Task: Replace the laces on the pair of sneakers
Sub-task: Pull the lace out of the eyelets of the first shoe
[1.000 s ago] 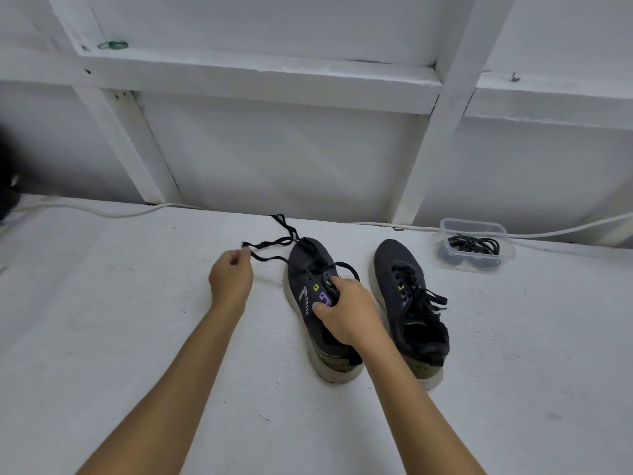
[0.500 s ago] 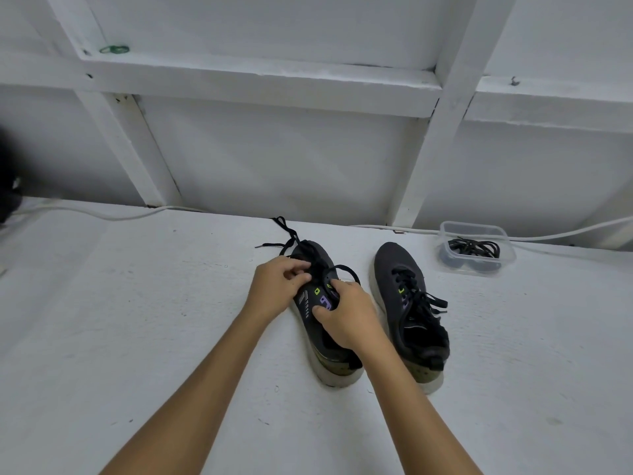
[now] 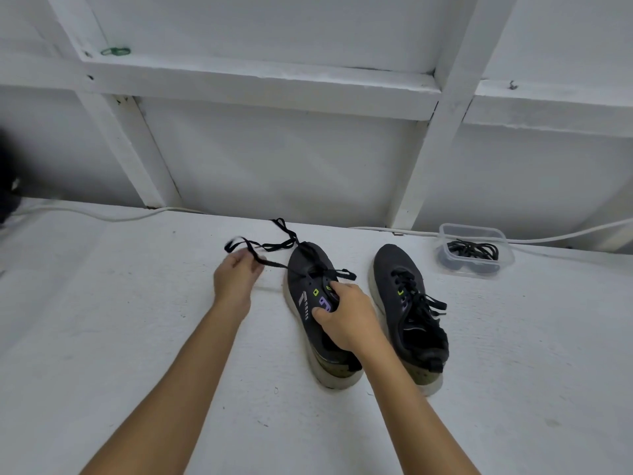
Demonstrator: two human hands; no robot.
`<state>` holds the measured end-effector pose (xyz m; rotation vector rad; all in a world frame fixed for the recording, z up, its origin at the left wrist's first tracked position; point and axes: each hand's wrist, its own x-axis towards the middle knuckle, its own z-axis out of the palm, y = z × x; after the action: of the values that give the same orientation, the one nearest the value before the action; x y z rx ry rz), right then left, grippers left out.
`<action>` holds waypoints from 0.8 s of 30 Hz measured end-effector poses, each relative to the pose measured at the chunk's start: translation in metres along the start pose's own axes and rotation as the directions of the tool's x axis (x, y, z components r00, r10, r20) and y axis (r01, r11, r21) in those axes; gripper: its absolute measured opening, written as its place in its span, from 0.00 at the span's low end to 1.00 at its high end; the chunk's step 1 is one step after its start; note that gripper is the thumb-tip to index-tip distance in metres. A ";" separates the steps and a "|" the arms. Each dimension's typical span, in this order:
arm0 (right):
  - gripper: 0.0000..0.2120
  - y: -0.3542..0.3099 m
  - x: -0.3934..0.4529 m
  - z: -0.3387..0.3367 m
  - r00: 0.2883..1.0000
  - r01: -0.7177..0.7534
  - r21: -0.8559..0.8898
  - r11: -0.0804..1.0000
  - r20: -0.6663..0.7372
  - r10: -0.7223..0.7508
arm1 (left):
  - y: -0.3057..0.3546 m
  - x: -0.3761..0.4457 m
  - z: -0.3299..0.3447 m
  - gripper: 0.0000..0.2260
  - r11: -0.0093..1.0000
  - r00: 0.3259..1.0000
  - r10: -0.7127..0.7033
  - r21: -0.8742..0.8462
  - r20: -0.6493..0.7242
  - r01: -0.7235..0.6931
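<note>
Sneakers: the pair sits side by side on the white surface, toes pointing away from you; take the left sneaker (image 3: 313,303) as your landmark, with the right sneaker (image 3: 409,310) just beside it on its right
Old lace: a black lace (image 3: 274,246) trails off the landmark's toe end to the left and behind it, already drawn out of most of the eyelets, while a short loop shows on the right of its throat
Left hand: your left hand (image 3: 236,281) is left of the landmark, near its toe, fingers curled and pinching the lace, which runs taut from there to the eyelets
Right hand: your right hand (image 3: 346,317) rests on top of the landmark's midfoot, thumb on its left flank and fingers curled over the tongue, holding the shoe down
Right sneaker: laces look fully threaded, untouched
Container: a clear plastic tub (image 3: 476,250) is well to the right of the landmark and behind it, beyond the right sneaker, with a coil of black laces (image 3: 474,250) inside
Step in hand: judging by the loose lace, you are unlacing the first shoe
Next move: likely pull the lace clear of the last eyelets, keeping the shoe pinned so it does not slide; go eyelet by eyelet if it snags
</note>
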<state>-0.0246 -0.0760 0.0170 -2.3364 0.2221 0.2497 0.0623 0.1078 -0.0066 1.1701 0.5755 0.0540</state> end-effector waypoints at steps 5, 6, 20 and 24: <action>0.11 0.001 0.000 0.001 1.000 -0.008 0.004 1.000 -0.006 0.008 | -0.024 -0.016 -0.007 0.06 0.776 0.971 -0.057 0.623 0.232 -0.103; 0.10 0.001 0.001 0.001 1.000 -0.009 0.002 1.000 -0.009 0.009 | -0.024 -0.021 -0.004 0.05 0.724 0.964 0.003 0.664 0.267 -0.187; 0.18 -0.002 -0.003 -0.002 1.000 0.004 -0.013 1.000 -0.001 -0.004 | -0.012 -0.020 0.012 0.04 0.830 0.935 0.353 0.452 0.030 -0.328; 0.21 -0.003 -0.003 -0.003 1.000 -0.009 -0.011 1.000 0.008 0.010 | -0.006 -0.013 0.001 0.08 0.929 0.971 0.207 0.333 -0.117 -0.158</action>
<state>-0.0265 -0.0758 0.0214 -2.3451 0.2286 0.2651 0.0502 0.1007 -0.0065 1.5474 0.6214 0.2170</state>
